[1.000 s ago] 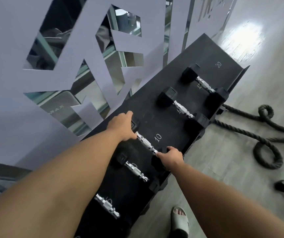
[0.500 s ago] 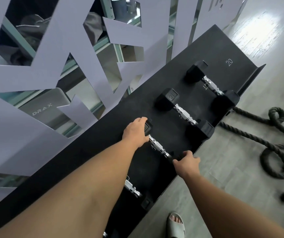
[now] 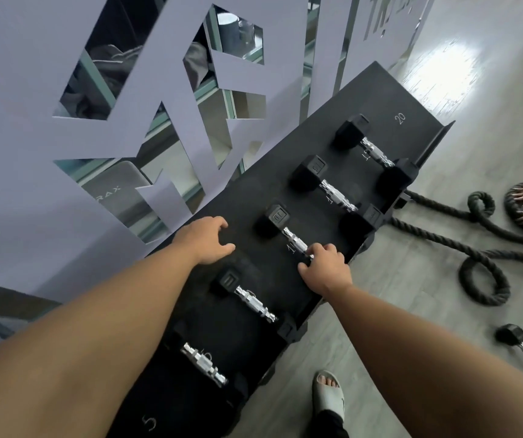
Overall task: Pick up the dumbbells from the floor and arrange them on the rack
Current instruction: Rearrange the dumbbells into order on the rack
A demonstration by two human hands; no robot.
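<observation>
Grey floor (image 3: 380,358) is carrying a black rack (image 3: 209,216) along a cut-out wall panel. Right hand (image 3: 324,268) is closing round the chrome handle of a dumbbell (image 3: 288,235) at the rack's front edge. Left hand (image 3: 204,240) is hovering open mid-rack. Another dumbbell (image 3: 520,344) is lying on the floor beyond the rack's front edge.

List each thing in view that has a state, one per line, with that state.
Left hand: open, off the dumbbells.
Right hand: on the third dumbbell's handle.
Rack: five dumbbells on it.
Floor dumbbell: not racked.
Rope: coiled on the floor.
</observation>
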